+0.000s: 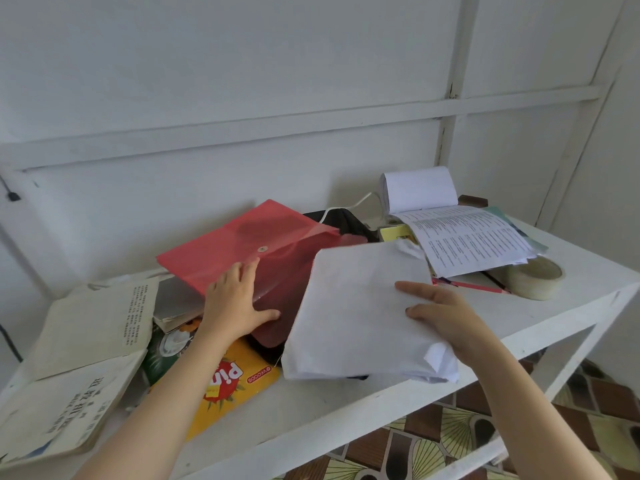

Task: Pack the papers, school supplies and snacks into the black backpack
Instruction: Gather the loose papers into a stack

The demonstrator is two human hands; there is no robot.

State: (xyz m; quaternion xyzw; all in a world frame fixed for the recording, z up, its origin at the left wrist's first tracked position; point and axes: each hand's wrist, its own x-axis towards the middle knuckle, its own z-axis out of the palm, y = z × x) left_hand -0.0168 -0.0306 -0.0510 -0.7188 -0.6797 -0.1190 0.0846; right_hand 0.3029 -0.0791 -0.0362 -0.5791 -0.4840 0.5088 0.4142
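Observation:
A red plastic envelope folder (pixel 242 240) lies open across the middle of the white table (pixel 519 320), its flap raised. My left hand (pixel 235 299) rests flat on the folder's lower pocket. My right hand (pixel 446 317) grips a stack of white papers (pixel 356 306) by its right edge, with the stack's far corner at the folder's mouth. The black backpack (pixel 346 220) is mostly hidden behind the folder. A yellow snack bag (pixel 235 382) lies under my left forearm.
Old booklets (pixel 86 341) lie at the table's left end. An open printed booklet (pixel 471 237), a roll of tape (pixel 535 277), a pink pencil (pixel 474 285) and a white cable (pixel 349 204) sit at the back right. Patterned floor shows beyond the table's front edge.

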